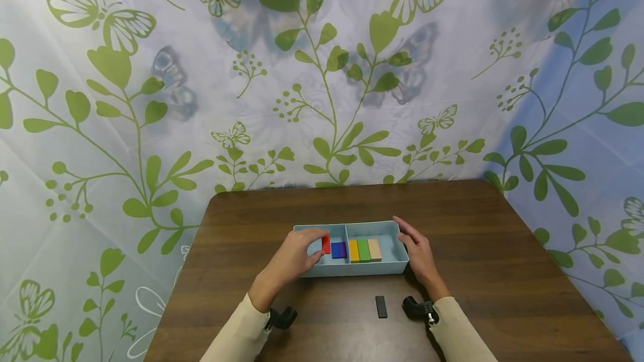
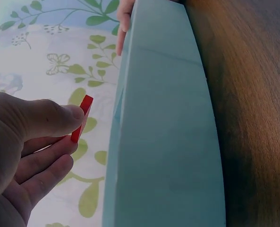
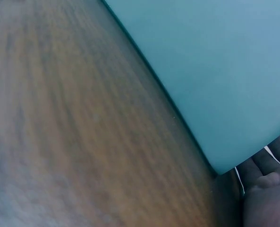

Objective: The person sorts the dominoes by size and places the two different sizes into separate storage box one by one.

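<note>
A long light-blue divided box (image 1: 352, 270) lies across the table. Above its left compartment, my left hand (image 1: 294, 253) pinches a small red block (image 1: 326, 243) between thumb and fingers. The left wrist view shows that red block (image 2: 82, 119) edge-on, raised beside the box wall (image 2: 168, 113). My right hand (image 1: 421, 255) rests against the box's right end, with fingers fairly straight and the thumb near the rim. In the right wrist view part of this hand (image 3: 269, 189) is hidden behind the box corner.
Blue and purple blocks (image 1: 339, 250) lie in the left compartment. The right one holds yellow, green (image 1: 364, 251) and beige blocks side by side. A black flat block (image 1: 381, 306) lies on the brown table (image 1: 241, 239) in front of the box. A patterned curtain (image 1: 322, 127) hangs behind.
</note>
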### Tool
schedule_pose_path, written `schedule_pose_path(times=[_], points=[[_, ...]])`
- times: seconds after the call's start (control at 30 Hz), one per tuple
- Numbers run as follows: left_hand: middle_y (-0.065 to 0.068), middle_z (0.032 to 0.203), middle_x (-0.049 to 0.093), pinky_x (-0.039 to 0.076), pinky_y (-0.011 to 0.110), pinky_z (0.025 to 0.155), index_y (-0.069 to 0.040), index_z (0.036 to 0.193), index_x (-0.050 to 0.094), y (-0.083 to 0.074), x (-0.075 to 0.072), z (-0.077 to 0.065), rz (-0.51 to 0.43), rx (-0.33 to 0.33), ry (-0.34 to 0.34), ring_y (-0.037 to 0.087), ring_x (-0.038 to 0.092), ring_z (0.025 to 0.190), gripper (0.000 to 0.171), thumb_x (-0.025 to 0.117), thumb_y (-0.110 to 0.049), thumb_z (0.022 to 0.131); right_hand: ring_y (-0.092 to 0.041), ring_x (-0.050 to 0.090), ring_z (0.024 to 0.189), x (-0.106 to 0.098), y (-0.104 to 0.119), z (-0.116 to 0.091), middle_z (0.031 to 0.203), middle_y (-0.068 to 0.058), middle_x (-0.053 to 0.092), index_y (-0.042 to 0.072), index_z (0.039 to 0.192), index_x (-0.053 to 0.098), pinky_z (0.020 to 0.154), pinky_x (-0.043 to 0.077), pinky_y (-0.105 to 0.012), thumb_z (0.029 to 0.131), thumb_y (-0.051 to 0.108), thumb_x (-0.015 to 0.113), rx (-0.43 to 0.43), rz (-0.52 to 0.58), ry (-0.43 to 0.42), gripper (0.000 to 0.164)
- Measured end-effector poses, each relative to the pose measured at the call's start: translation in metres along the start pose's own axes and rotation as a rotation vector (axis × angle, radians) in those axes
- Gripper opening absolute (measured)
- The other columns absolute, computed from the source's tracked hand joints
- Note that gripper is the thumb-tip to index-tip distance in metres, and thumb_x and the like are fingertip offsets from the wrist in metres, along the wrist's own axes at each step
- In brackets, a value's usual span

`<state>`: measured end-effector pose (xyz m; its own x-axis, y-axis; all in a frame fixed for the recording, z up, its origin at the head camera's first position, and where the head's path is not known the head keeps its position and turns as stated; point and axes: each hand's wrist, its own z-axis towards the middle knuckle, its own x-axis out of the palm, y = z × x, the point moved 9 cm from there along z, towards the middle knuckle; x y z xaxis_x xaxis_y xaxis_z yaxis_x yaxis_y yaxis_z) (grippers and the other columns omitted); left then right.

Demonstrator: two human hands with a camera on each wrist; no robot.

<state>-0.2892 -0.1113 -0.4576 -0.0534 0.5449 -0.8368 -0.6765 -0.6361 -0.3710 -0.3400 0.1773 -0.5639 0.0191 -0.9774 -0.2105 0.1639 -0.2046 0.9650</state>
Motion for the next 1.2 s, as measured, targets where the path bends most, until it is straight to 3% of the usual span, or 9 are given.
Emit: schedule_pose_path(times=[0.13,0.27,0.37,0.47,0.77,1.0,1.07,1.2], points=[[0.005,0.118,0.074,0.056,0.035,0.095,-0.007,0.123,0.07,0.007,0.008,0.002,0.01,-0.007,0.027,0.019,0.07,0.11,0.043,0.083,-0.011,0.082,-0.025,0.037,0.147,0.0,0.0,0.0,0.157,-0.003,0.044,0.015,0.15,0.049,0.106,0.033,-0.011,0.107,0.016,0.046,0.004,-0.015,0.001,0.043],[0.005,0.119,0.074,0.056,0.036,0.096,-0.007,0.123,0.07,0.014,0.015,0.003,0.004,-0.025,0.06,0.019,0.07,0.11,0.042,0.082,-0.012,0.083,-0.024,0.036,0.148,0.001,0.0,0.001,0.158,-0.002,0.043,0.016,0.15,0.049,0.118,0.033,-0.036,0.107,0.016,0.045,0.008,-0.021,0.003,0.043],[0.004,0.12,0.073,0.055,0.036,0.097,-0.008,0.124,0.07,0.021,0.022,0.005,0.002,-0.044,0.097,0.02,0.069,0.111,0.041,0.08,-0.012,0.084,-0.025,0.036,0.148,0.001,0.0,0.001,0.158,-0.002,0.043,0.015,0.15,0.049,0.119,0.028,-0.053,0.107,0.016,0.045,-0.001,-0.017,0.002,0.043],[0.005,0.121,0.073,0.055,0.037,0.097,-0.009,0.125,0.069,0.026,0.03,0.007,-0.003,-0.061,0.136,0.02,0.069,0.112,0.042,0.08,-0.012,0.085,-0.028,0.035,0.148,0.002,0.001,0.001,0.158,-0.004,0.043,0.013,0.15,0.049,0.118,0.026,-0.059,0.107,0.015,0.045,-0.011,-0.014,0.002,0.043],[0.007,0.121,0.073,0.055,0.038,0.098,-0.007,0.127,0.069,0.037,0.048,0.013,-0.025,-0.101,0.251,0.021,0.068,0.112,0.042,0.078,-0.013,0.087,-0.023,0.036,0.148,0.0,-0.001,0.001,0.157,-0.001,0.044,0.016,0.149,0.049,0.12,0.027,-0.054,0.107,0.016,0.045,0.006,-0.022,-0.003,0.042],[0.008,0.122,0.072,0.055,0.037,0.098,-0.004,0.125,0.07,0.044,0.062,0.017,-0.02,-0.121,0.331,0.023,0.068,0.112,0.039,0.078,-0.012,0.087,-0.026,0.035,0.148,0.001,-0.001,0.0,0.158,-0.003,0.043,0.014,0.15,0.049,0.119,0.026,-0.057,0.107,0.015,0.045,0.005,-0.01,-0.002,0.043],[0.009,0.122,0.072,0.054,0.037,0.098,-0.004,0.125,0.07,0.046,0.066,0.017,-0.029,-0.132,0.355,0.023,0.068,0.111,0.038,0.077,-0.011,0.088,-0.025,0.035,0.148,0.0,0.0,0.0,0.158,-0.003,0.044,0.015,0.15,0.049,0.12,0.028,-0.052,0.107,0.015,0.045,0.007,-0.013,-0.003,0.043],[0.009,0.122,0.072,0.054,0.037,0.099,-0.006,0.124,0.071,0.052,0.074,0.017,-0.029,-0.159,0.382,0.023,0.068,0.11,0.037,0.076,-0.011,0.088,-0.023,0.035,0.148,0.0,0.0,-0.001,0.157,-0.001,0.044,0.015,0.149,0.05,0.118,0.032,-0.032,0.107,0.015,0.045,0.014,-0.019,-0.002,0.042]])
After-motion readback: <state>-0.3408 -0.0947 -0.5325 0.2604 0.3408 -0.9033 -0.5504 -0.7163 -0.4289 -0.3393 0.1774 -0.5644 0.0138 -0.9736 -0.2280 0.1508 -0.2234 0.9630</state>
